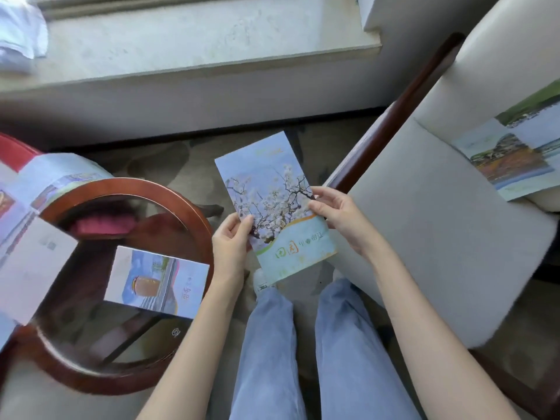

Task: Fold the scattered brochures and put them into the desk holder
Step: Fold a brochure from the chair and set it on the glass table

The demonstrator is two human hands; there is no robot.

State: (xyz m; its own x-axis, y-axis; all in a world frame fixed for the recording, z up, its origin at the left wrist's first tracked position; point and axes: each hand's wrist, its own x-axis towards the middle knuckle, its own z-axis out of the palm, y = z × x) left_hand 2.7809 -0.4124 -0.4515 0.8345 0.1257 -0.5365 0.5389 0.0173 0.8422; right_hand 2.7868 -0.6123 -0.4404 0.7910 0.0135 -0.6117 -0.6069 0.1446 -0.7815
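I hold a folded brochure [272,201] with white blossom branches on its cover upright above my knees. My left hand [231,241] pinches its left edge, thumb on the front. Its right edge is pinched by my right hand [336,216]. Another folded brochure [157,281] with an orange picture lies on the round glass table [169,197] to my left. An unfolded brochure [33,225] spreads over the table's far left rim. On the white armchair [424,237] at right lies a further open brochure [515,159]. No desk holder is visible.
A pale stone window ledge [197,62] runs across the top, with crumpled white cloth [18,34] at its left end. A red seat [15,150] shows behind the table. My legs in blue jeans [303,344] stand on patterned carpet between table and armchair.
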